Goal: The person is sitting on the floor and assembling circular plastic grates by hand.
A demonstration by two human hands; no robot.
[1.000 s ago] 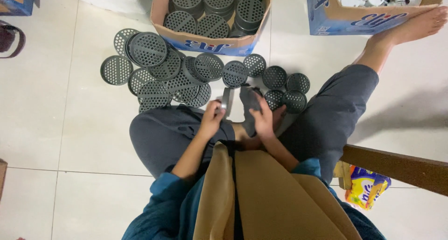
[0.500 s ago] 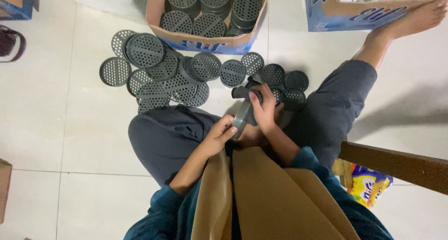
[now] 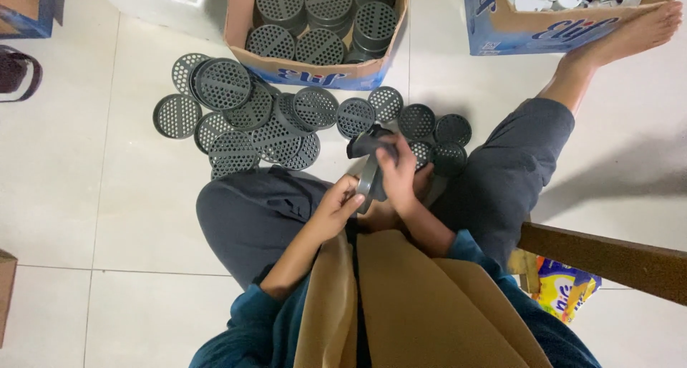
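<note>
The left hand (image 3: 335,209) pinches the lower edge of a grey disc (image 3: 368,183) held on edge above the lap; the right hand (image 3: 398,173) closes over its top with a dark cloth (image 3: 363,143); a shallow pinch could let the disc slip and drop among the loose discs (image 3: 250,121) on the floor (image 3: 86,196); the cloth could snag its perforations.

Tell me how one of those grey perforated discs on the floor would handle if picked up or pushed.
The grey perforated discs look like thin moulded plastic full of holes, so probably light and fairly stiff. Lying flat and overlapped on smooth floor tiles, they would likely slide rather than roll. The left hand holds one on edge, suggesting an easy grip.
</note>
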